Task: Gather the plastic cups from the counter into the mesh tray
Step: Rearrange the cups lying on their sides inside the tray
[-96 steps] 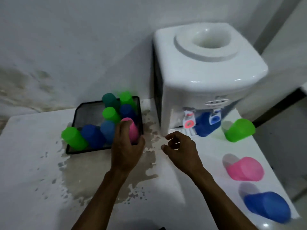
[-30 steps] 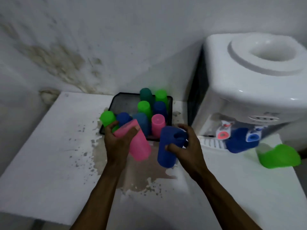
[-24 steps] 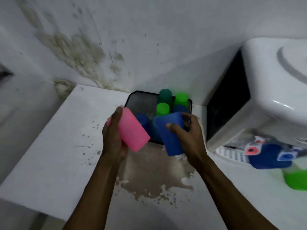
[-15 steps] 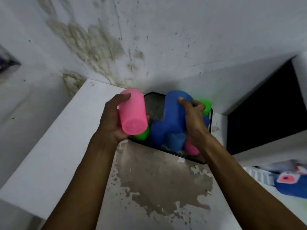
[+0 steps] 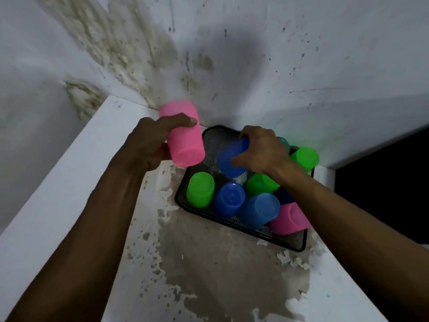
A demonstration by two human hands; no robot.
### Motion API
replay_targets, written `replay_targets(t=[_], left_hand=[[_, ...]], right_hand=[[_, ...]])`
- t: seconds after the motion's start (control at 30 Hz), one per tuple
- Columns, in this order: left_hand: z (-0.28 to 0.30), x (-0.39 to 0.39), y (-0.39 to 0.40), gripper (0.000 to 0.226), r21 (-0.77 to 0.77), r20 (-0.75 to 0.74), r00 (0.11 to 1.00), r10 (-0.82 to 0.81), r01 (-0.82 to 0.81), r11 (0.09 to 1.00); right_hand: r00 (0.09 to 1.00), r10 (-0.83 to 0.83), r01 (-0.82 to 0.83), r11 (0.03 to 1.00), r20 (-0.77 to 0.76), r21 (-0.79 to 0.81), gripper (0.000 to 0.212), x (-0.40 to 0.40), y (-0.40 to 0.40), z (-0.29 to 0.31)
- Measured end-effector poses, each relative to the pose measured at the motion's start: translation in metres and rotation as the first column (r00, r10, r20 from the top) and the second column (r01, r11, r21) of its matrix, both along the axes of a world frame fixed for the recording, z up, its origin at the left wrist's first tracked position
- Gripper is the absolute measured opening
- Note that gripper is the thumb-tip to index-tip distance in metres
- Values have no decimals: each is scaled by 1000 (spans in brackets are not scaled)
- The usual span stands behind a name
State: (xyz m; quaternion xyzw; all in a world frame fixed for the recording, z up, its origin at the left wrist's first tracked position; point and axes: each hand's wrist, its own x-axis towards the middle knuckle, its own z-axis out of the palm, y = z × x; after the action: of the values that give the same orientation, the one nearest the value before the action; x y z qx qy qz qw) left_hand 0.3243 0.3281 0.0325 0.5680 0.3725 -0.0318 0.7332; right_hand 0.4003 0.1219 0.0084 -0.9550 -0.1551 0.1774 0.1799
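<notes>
A black mesh tray (image 5: 282, 238) sits on the white counter against the wall, holding several upturned plastic cups in green, blue and pink. My left hand (image 5: 148, 145) grips a pink cup (image 5: 184, 135) upside down, just left of the tray's far corner and above the counter. My right hand (image 5: 262, 149) is wrapped around a blue cup (image 5: 229, 159) inside the tray's far half, low over the mesh. A green cup (image 5: 200, 189), a blue cup (image 5: 228, 198), a lighter blue cup (image 5: 258, 209) and a pink cup (image 5: 291, 219) line the tray's near side.
The counter (image 5: 69, 201) has a large patch of worn, flaking paint (image 5: 220, 263) in front of the tray. A stained wall (image 5: 232, 66) rises right behind the tray. A dark side of an appliance (image 5: 383, 182) stands to the right.
My right hand has lowered the blue cup into the tray's far half. My left hand has lifted the pink cup up and back, left of the tray. The view has moved closer.
</notes>
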Motion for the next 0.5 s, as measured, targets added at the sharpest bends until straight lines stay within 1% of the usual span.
replay_targets(t=[0.07, 0.1, 0.17, 0.2, 0.27, 0.33, 0.37, 0.43, 0.5], left_hand=[[-11, 9, 1, 58, 196, -87, 993, -85, 100, 975], [-16, 13, 1, 59, 299, -121, 984, -130, 161, 941], [-27, 21, 0, 55, 471, -182, 962, -204, 268, 841], [-31, 25, -2, 57, 530, -209, 948, -241, 317, 787], [-40, 32, -5, 71, 627, -275, 907, -317, 420, 657], [-49, 37, -8, 82, 679, -369, 843, -390, 532, 506], [-54, 40, -9, 83, 676, -420, 809, -411, 581, 453], [-60, 44, -12, 89, 634, -522, 733, -436, 675, 377], [-64, 48, -18, 92, 612, -613, 657, -439, 746, 263]], right_hand=[[998, 69, -69, 994, -9, -82, 59, -1, 3, -8], [995, 95, -96, 988, -11, -119, 59, -1, 5, -11], [991, 136, -135, 973, -6, -185, 56, -2, 7, -17], [987, 158, -155, 964, -2, -216, 56, -3, 8, -19], [979, 205, -196, 941, 4, -276, 56, -4, 9, -24], [970, 244, -230, 921, 7, -314, 55, -6, 8, -29], [965, 261, -244, 914, 9, -325, 54, -7, 8, -32], [958, 285, -265, 901, 10, -345, 53, -7, 6, -37], [954, 299, -279, 891, 1, -359, 55, -7, 5, -40]])
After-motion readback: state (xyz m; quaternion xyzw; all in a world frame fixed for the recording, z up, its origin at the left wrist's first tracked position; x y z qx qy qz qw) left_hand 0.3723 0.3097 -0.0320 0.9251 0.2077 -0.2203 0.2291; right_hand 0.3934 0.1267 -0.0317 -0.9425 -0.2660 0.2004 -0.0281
